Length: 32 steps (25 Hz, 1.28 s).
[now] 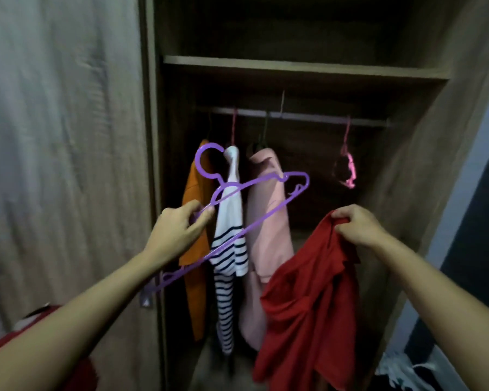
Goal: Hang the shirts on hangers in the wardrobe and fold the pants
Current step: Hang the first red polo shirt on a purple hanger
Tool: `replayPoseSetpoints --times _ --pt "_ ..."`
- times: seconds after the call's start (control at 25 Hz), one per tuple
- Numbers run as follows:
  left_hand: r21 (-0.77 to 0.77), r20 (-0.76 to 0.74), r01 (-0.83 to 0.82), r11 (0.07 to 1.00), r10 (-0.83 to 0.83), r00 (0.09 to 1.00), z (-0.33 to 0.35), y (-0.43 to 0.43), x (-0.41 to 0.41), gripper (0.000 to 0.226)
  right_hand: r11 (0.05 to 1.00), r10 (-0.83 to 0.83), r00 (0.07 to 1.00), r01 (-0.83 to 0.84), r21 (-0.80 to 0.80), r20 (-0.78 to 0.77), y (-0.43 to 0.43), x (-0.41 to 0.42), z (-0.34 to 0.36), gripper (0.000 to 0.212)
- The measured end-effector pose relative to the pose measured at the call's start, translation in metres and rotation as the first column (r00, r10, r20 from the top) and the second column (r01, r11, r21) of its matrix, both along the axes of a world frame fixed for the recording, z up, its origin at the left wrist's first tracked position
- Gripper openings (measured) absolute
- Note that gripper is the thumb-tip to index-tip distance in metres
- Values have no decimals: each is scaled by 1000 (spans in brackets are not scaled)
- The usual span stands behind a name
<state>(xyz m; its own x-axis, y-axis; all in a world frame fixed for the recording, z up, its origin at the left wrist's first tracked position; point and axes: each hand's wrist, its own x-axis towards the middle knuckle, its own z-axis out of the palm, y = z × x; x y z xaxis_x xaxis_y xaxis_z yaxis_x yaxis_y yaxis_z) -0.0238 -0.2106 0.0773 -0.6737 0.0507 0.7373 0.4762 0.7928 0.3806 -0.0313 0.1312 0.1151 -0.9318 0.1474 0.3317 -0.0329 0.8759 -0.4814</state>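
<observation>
Fingers [201, 218] of the left hand [178, 232] pinch the purple hanger [254, 218] near its neck, closed on the plastic, so the hanger tilts with its hook up and left and its far shoulder up to the right. The right hand [356, 224] is closed on a bunched fold of the red shirt [308, 300], which hangs limp below it, just right of the hanger and in front of the open wardrobe [435, 165].

On the rail [308, 117] hang an orange shirt [194, 249], a striped shirt [232, 244] and a pink shirt [268, 221]. A pink hanger [346, 167] hangs empty farther right, well apart from them. Some more red cloth [40, 320] lies at the lower left, and a heap of clothes [407, 371] at the lower right; no pants can be picked out.

The step in hand looks like dressing the hanger. To do it well, the right hand should first find the collar, since the shirt is crumpled and its neck opening is not plain to see. Then one shoulder of the hanger should go in through the neck, the cloth be drawn over it, and the other shoulder follow. Holding the hanger level by the neck would keep the shirt from sliding off the low end. The gap on the rail between the pink shirt and the pink hanger seems the easy place for the hook.
</observation>
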Motion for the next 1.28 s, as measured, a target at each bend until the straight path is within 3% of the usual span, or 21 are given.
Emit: replayPoseSetpoints --times 0.16,0.28,0.44,0.56,0.64,0.76,0.88,1.0,1.08,1.12,1.2,1.28 --pt "-43 -28 205 978 -206 978 -17 -40 10 64 997 -7 1000 5 -72 -24 -10 8 -6 41" --pt "-73 -40 257 964 -261 965 -21 -45 16 68 998 59 998 -61 -33 -38 -18 13 -7 42" --pt "-116 -77 300 947 -310 948 -39 -19 17 61 959 240 968 -224 176 -78 -49 21 -3 46" --pt "-109 -64 325 939 -333 941 -65 12 19 56 857 421 905 -375 355 -60 -86 31 0 51" --pt "-23 -106 303 953 -303 947 -75 28 22 49 791 500 864 -427 438 -61 -102 37 -1 47" --pt "207 -152 296 933 -268 951 -71 34 20 39 718 515 849 -353 600 -117 -99 39 4 46" --pt "218 -164 300 929 -268 949 -61 34 18 42 620 509 814 -121 776 -280 -92 30 7 59" --pt "110 -116 169 980 -156 981 -56 29 16 59 635 541 775 -121 763 -327 -92 26 -1 50" --pt "49 -229 -48 998 58 972 -66 28 21 52 684 545 750 -139 716 -375 -90 27 -11 42" --pt "102 -294 -84 991 111 949 -75 33 30 43 705 539 737 -131 697 -407 -87 27 -14 40" --pt "155 -352 47 987 11 936 -107 56 53 29 744 524 712 -115 658 -468 -83 25 -12 40" --pt "43 -170 98 994 -89 981 -146 81 59 23 760 523 687 -107 641 -505 -85 23 -4 42"
